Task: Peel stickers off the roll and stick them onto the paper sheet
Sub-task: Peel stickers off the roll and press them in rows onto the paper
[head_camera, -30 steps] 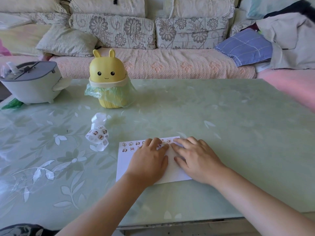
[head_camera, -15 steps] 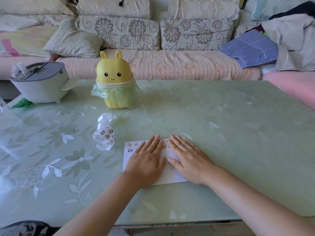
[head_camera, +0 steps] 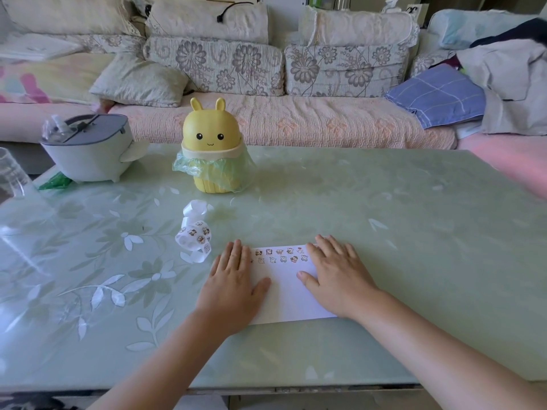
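I see both hands lying flat on the paper sheet [head_camera: 287, 288]. The left hand [head_camera: 233, 279] covers its left side and the right hand [head_camera: 334, 279] covers its right side. The fingers are straight and a little spread, and they pinch nothing. The sheet lies on the green table [head_camera: 384, 232], close to me. Two rows of stickers [head_camera: 281, 255] run along its far edge. The sticker roll [head_camera: 195, 241] lies on the table just beside the sheet's far left corner, and no hand touches it.

What could go wrong? The table top looks smooth and shiny, so I think the sheet could slide or turn if one hand lifts off. Then a new sticker could land crooked or on top of another one. The roll looks loose and curly. I think a one-hand tug could drag it along.

The left hand hides the sheet's left edge and maybe some stickers. The sticker pictures are too small to tell. A clear glass [head_camera: 11, 173] is cut off at the left.
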